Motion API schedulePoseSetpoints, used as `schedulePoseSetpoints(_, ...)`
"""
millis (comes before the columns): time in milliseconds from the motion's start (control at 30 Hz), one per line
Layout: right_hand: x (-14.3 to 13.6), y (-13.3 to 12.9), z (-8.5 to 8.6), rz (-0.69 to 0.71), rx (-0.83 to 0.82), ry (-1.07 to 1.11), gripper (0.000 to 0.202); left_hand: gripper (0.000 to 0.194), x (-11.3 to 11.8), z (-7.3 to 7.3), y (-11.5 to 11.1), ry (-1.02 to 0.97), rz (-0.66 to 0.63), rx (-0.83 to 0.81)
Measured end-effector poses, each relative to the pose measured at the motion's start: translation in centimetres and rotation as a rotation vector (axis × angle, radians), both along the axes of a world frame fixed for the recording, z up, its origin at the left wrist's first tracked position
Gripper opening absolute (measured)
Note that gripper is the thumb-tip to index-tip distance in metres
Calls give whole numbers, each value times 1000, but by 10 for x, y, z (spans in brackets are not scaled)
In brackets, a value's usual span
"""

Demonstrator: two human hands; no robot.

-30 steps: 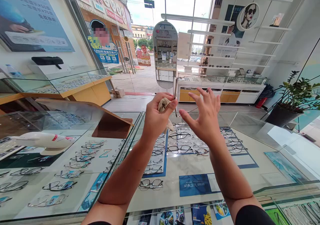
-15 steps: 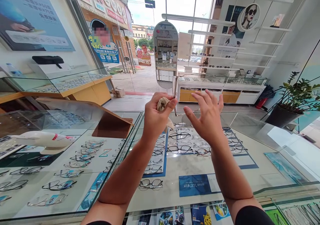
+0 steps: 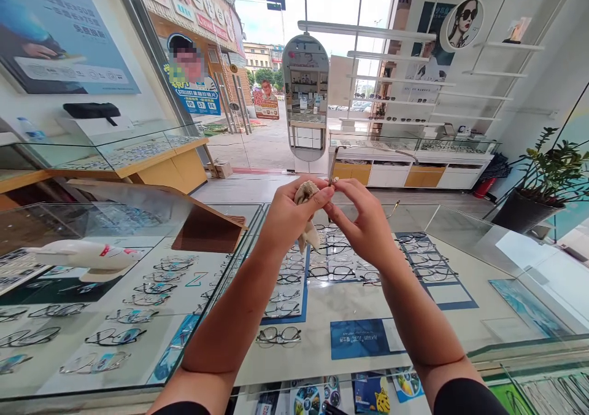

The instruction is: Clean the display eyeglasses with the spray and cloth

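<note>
In front of me, above the glass counter, my left hand (image 3: 291, 213) is closed, with a crumpled beige cloth (image 3: 310, 236) bunched in its fingers and hanging below them. Its thumb and forefinger also grip a thin-framed pair of glasses (image 3: 332, 168). Close against it, my right hand (image 3: 363, 221) pinches the same glasses by a small part near the left fingertips. One thin arm of the glasses stretches out to the right above my right hand. The lenses are hard to make out. Rows of eyeglasses (image 3: 332, 272) lie in the case below.
A left display case holds more eyeglasses (image 3: 117, 336). On its glass top rest a white rocket-like object (image 3: 78, 256) and a brown slanted stand (image 3: 209, 228). A blue leaflet (image 3: 359, 339) lies below my hands. Beyond stand an oval mirror (image 3: 306, 96) and a potted plant (image 3: 529, 188).
My right hand has moved left from an open, spread pose and now pinches the glasses beside my left hand. The glasses have turned, and more cloth hangs from my left hand.
</note>
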State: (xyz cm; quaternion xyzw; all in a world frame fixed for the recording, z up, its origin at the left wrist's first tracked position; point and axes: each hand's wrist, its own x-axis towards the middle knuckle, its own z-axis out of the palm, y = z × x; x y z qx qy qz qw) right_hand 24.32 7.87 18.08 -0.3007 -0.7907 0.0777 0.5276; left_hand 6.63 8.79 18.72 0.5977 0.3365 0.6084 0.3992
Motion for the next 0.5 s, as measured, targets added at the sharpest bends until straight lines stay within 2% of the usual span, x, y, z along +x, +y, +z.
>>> schedulePoseSetpoints(167, 5, 0, 2, -13, -50, 20, 31, 39, -18, 13, -6, 91, -11, 14)
schedulePoseSetpoints(267, 9, -1, 5, -31, -51, 29, 30, 28, -32, 17, -5, 202, -20, -39)
schedulePoseSetpoints(400, 14, -1, 7, -49, -15, 35, 29, 12, -50, 13, 10, 374, 20, -120)
schedulePoseSetpoints(500, 18, -2, 7, -65, 9, 38, 29, 15, -62, 8, 22, 628, 67, -181)
